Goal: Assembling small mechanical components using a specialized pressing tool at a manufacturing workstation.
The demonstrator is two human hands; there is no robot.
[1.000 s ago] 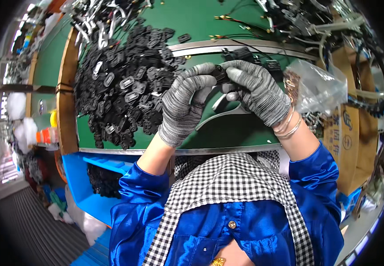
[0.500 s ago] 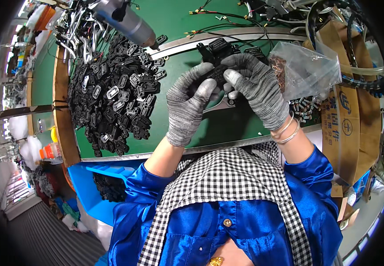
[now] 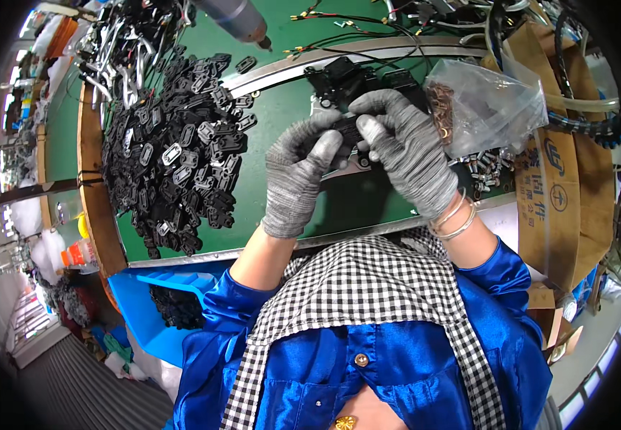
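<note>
Both my hands wear grey knitted gloves and meet over the green workbench. Between them is a small dark block-shaped part, largely covered by fingers. My left hand pinches its left side with thumb and fingers. From the right, my right hand grips the same part, thumb close to the other glove. Just beyond my fingertips lie several black molded parts. What sits beneath the held part is mostly hidden; only a bit of shiny metal shows.
A big heap of black oval plates lies at left. A power screwdriver hangs above it. At right are a clear plastic bag, copper-coloured rings, metal fasteners and a cardboard box. A blue bin stands below the bench edge.
The view has shifted slightly. My hands stay together on the dark part, with the fingers drawn a little closer around it. The screwdriver appears higher in the picture.
</note>
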